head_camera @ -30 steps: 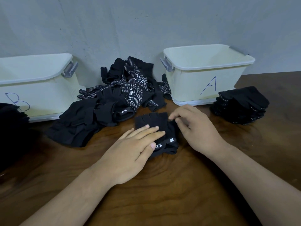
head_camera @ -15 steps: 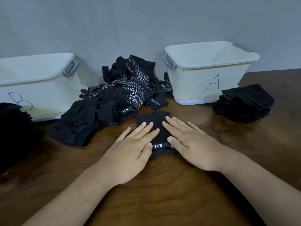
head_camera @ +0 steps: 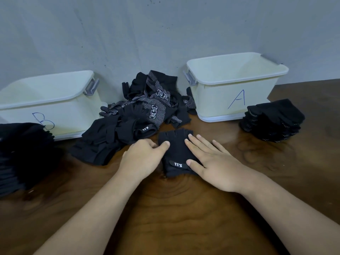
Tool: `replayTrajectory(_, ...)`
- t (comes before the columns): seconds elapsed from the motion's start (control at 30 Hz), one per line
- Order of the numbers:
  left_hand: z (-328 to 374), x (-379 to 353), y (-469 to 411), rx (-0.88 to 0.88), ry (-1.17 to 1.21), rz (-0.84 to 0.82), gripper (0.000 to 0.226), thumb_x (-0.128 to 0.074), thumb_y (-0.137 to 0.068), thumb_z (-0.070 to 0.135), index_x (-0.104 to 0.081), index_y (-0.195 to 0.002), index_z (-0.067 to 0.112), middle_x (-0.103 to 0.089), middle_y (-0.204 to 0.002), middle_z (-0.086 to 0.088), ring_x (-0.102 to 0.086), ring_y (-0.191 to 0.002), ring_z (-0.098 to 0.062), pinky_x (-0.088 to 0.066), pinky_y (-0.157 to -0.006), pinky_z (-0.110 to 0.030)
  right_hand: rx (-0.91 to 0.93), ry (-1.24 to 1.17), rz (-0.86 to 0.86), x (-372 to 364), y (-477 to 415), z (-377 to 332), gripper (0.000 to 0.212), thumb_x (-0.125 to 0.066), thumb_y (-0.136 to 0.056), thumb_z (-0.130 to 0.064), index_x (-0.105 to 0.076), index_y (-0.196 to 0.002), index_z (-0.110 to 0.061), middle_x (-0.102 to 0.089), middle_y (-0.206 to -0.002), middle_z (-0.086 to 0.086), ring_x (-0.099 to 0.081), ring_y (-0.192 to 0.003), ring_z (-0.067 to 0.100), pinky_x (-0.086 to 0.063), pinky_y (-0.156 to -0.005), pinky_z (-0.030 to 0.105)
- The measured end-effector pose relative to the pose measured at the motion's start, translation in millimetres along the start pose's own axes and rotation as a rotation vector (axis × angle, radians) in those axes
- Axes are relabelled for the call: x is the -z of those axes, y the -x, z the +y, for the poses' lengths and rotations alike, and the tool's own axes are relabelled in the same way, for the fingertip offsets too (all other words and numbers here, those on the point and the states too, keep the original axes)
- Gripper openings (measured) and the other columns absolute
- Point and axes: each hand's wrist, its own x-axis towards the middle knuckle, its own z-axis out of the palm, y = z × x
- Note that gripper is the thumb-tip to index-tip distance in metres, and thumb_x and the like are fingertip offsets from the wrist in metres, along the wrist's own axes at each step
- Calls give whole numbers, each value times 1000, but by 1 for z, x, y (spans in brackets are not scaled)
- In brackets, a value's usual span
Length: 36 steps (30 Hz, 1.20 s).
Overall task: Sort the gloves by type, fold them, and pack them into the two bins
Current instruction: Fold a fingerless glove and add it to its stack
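Midway, we judge: our flat-fingered right hand [head_camera: 217,162] and edge-pinching left hand [head_camera: 141,159] fold a black fingerless fabric glove [head_camera: 176,151], tangled black glove heap [head_camera: 147,111] unsorted, pale plastic bins [head_camera: 220,100] unpacked.

1. A dark brown wooden table [head_camera: 184,218] with wavy grain and a slight shine fills the lower part.
2. A plain grey wall [head_camera: 165,34] with a few small dark marks stands behind it.
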Motion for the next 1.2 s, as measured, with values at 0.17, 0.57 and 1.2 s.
replayTrajectory(0.17, 18, -2, -3, 78, 28, -59, 47, -72, -84, 41, -52, -45, 23, -44, -41, 12, -59, -69, -35, -53, -84, -43, 8, -4, 38, -1, 3, 0, 67, -16, -109, -61, 6, -169, -38, 22, -171, -24, 25, -155, -5, 8, -132, 37)
replayTrajectory(0.57, 24, -16, 24, -91, 434, -87, 52, -71, -98, 22, -57, -135, 55, -77, -115, 14, -75, -106, -22, -59, -99, -43, 53, -54, 111, -6, 5, 4, 68, -19, -110, -59, 0, -170, -34, 14, -175, -19, 19, -159, 1, 6, -133, 41)
replayTrajectory(1.2, -2, 33, 88, -399, 718, -88, 84, -64, -98, -12, -46, -156, 45, -37, -167, 14, -27, -157, -4, -27, -128, -29, 20, -1749, 70, 24, 11, -46, 73, -81, -91, -21, -47, -151, -45, -72, -136, 0, -70, -125, 26, -52, -109, 58)
